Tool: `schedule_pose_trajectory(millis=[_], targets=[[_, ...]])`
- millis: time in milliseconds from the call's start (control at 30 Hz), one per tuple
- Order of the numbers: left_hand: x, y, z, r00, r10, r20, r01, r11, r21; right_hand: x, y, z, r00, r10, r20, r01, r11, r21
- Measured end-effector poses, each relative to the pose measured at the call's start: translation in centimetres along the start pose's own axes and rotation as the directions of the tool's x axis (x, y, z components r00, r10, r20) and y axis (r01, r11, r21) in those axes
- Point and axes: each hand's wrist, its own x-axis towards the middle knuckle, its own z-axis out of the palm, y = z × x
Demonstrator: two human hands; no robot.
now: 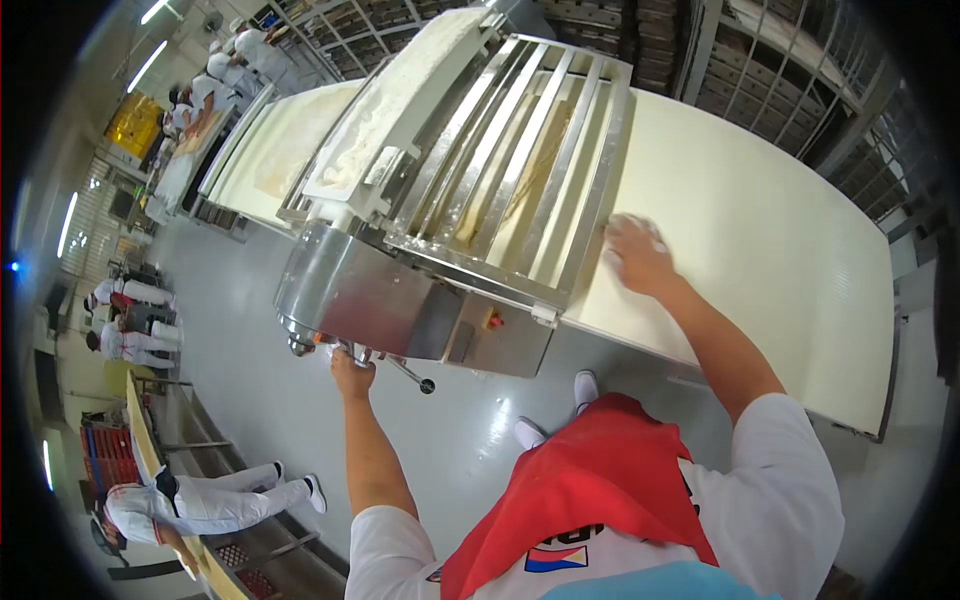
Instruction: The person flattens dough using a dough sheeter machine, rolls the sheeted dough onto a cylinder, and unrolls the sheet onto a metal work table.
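A dough sheeter with a metal housing stands before me, a pale conveyor belt running out on its right. My left hand is closed around a metal handle at the front of the housing; the fingers partly hide it. Beside that hand, a lever with a black knob sticks out. My right hand is at the belt beside the barred metal guard, fingers stretched out and slightly blurred, holding nothing. Beneath the bars a tan, dough-like strip shows in part.
A floury white tray lies along the machine's top. The left belt extends beyond it. Metal racks stand behind. A person in white works at a long table at left; several others are farther back.
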Motion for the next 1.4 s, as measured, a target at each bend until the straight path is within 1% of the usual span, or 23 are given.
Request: schedule_pose_trajectory(millis=[100,167,200,233,300,367,433,500,567,633,667,833,900,967,1000,1067,1100,1167,1200,1233,1300,1367,1400], targets=[[0.1,-0.1,0.0,0.999,-0.038,-0.004,0.038,0.999,-0.022,-3.0,1.8,-4.1,0.996,0.086,0.02,-0.088,0.993,0.078],[0.6,0.3,0.0,0.998,-0.069,-0.005,0.068,0.995,-0.071,-4.5,2.3,-5.2,0.969,0.219,-0.116,-0.192,0.959,0.209],[0.7,0.3,0.1,0.998,-0.052,-0.021,0.046,0.973,-0.225,-4.7,0.6,-6.5,0.947,0.173,-0.269,-0.126,0.975,0.184],[0.7,0.5,0.2,0.999,-0.038,-0.036,0.022,0.928,-0.372,-4.6,-1.5,-8.2,0.948,0.172,-0.267,-0.128,0.976,0.174],[0.4,1.1,-0.5,0.995,-0.095,-0.011,0.081,0.895,-0.439,-4.2,-6.2,-10.7,0.957,0.062,-0.284,0.063,0.909,0.412],[-0.1,0.9,-0.8,0.989,-0.15,0.008,0.135,0.86,-0.492,-3.5,-11.5,-10.9,0.951,-0.128,-0.282,0.253,0.845,0.472],[0.1,0.3,-0.2,0.988,-0.152,0.025,0.15,0.913,-0.38,-2.5,-17.6,-10.1,0.921,-0.353,-0.168,0.387,0.774,0.501],[0.3,1.1,-1.0,0.98,-0.195,0.03,0.192,0.909,-0.369,-2.6,-23.3,-7.8,0.889,-0.446,-0.099,0.441,0.779,0.445],[0.3,0.4,-0.3,0.973,-0.223,0.068,0.233,0.92,-0.316,-1.9,-28.0,-3.9,0.85,-0.515,0.108,0.396,0.761,0.514],[0.3,-0.2,0.2,0.967,-0.237,0.093,0.254,0.918,-0.306,-1.6,-32.4,0.2,0.784,-0.504,0.362,0.285,0.811,0.512],[0.4,-0.4,0.4,0.96,-0.254,0.115,0.277,0.915,-0.294,-1.7,-34.5,1.5,0.784,-0.503,0.363,0.283,0.81,0.513],[0.8,-0.4,-0.6,0.971,-0.21,0.112,0.233,0.933,-0.275,-2.3,-40.1,5.5,0.691,-0.373,0.619,0.148,0.912,0.384],[1.5,-0.4,-1.5,0.978,-0.173,0.116,0.198,0.948,-0.248,-2.1,-40.7,6.8,0.664,-0.375,0.647,0.134,0.911,0.391],[2.6,-0.5,-2.0,0.918,-0.292,0.269,0.346,0.92,-0.183,-1.9,-41.2,7.4,0.639,-0.373,0.672,0.117,0.911,0.394],[3.1,-1.5,-1.9,0.918,-0.29,0.272,0.344,0.922,-0.179,-1.8,-41.2,7.4,0.647,-0.376,0.663,0.116,0.908,0.402],[5.0,-3.4,-1.1,0.948,-0.195,0.252,0.215,0.975,-0.054,-1.2,-41.1,7.6,0.665,-0.365,0.652,0.103,0.909,0.403],[5.4,-3.3,-1.1,0.949,-0.185,0.255,0.206,0.977,-0.057,-1.2,-41.1,8.1,0.663,-0.371,0.65,0.128,0.912,0.39],[5.7,-3.3,-1.5,0.89,-0.327,0.319,0.367,0.927,-0.074,-1.3,-41.3,9.1,0.664,-0.379,0.644,0.153,0.913,0.379],[5.7,-2.9,-2.1,0.868,-0.364,0.336,0.408,0.911,-0.067,-1.7,-41.5,10.8,0.702,-0.384,0.6,0.166,0.907,0.387],[5.7,-3.0,-2.1,0.87,-0.363,0.335,0.405,0.912,-0.062,-1.7,-41.6,11.1,0.736,-0.389,0.555,0.178,0.901,0.395],[5.5,-2.8,-2.1,0.911,-0.332,0.245,0.371,0.919,-0.135,-1.8,-41.9,11.3,0.725,-0.375,0.577,0.172,0.911,0.376],[5.6,-2.7,-2.3,0.892,-0.35,0.286,0.398,0.909,-0.127,-1.8,-41.9,11.2,0.713,-0.364,0.599,0.169,0.918,0.358],[5.6,-2.9,-2.1,0.899,-0.335,0.282,0.382,0.915,-0.13,-2.2,-41.6,12.3,0.745,-0.382,0.547,0.176,0.903,0.391]])
